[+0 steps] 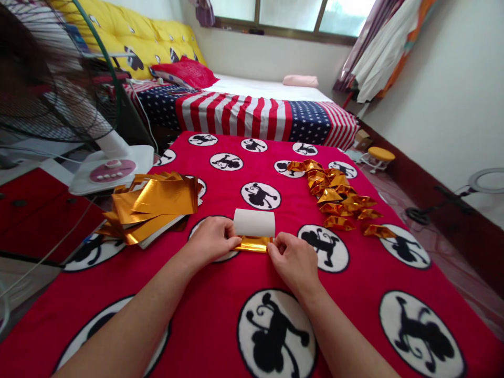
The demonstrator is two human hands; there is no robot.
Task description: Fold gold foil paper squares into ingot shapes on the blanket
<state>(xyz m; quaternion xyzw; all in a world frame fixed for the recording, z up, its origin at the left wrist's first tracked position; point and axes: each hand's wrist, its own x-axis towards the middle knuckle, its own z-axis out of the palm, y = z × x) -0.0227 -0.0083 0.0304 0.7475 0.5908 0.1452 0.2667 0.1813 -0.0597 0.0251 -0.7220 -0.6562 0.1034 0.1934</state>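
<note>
From here I see the left hand (pixel 214 237) and right hand (pixel 295 257) both bare, with rounded knuckles and nails too small to make out. The left forearm (pixel 145 310) and right forearm (pixel 342 331) are uncovered too, widening from narrower wrists.

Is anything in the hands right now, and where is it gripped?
Yes: a gold-and-white paper sheet, its folded gold edge pinched at the left end by the left hand and right end by the right.
</note>
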